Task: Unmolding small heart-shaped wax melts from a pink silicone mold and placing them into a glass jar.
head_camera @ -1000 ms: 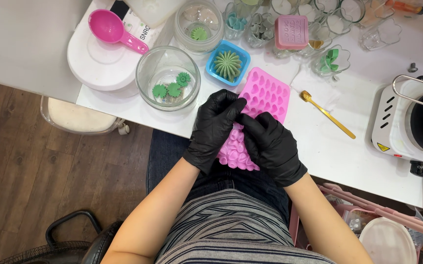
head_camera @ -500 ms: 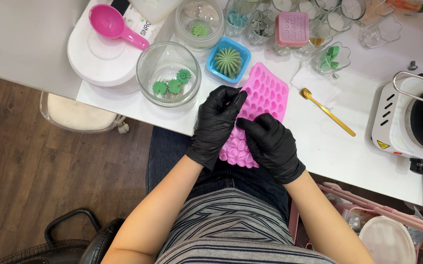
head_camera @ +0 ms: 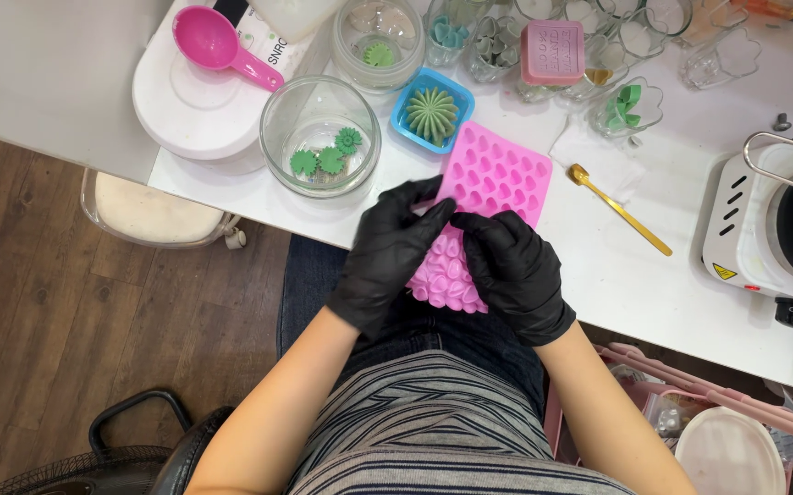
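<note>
Both my hands wear black gloves and grip a pink silicone mould (head_camera: 493, 183) with many small cavities, bent over the white table's (head_camera: 598, 275) front edge. My left hand (head_camera: 392, 252) holds its left side with the thumb on top. My right hand (head_camera: 516, 275) presses its lower right part. The mould's near end curls down, its bumps showing between my hands. A glass bowl (head_camera: 320, 137) with three small green flower shapes stands just left of the mould. A blue square mould (head_camera: 431, 112) with a green cactus shape sits behind it.
A gold spoon (head_camera: 618, 209) lies to the right on a tissue. A white hot plate (head_camera: 772, 229) stands at the far right. A pink scoop (head_camera: 218, 44) rests on a white round lid. Several glass cups and a pink soap block (head_camera: 552, 50) line the back.
My hands shifted slightly on the mould, bending its near end further down over the table edge. Everything else stays put.
</note>
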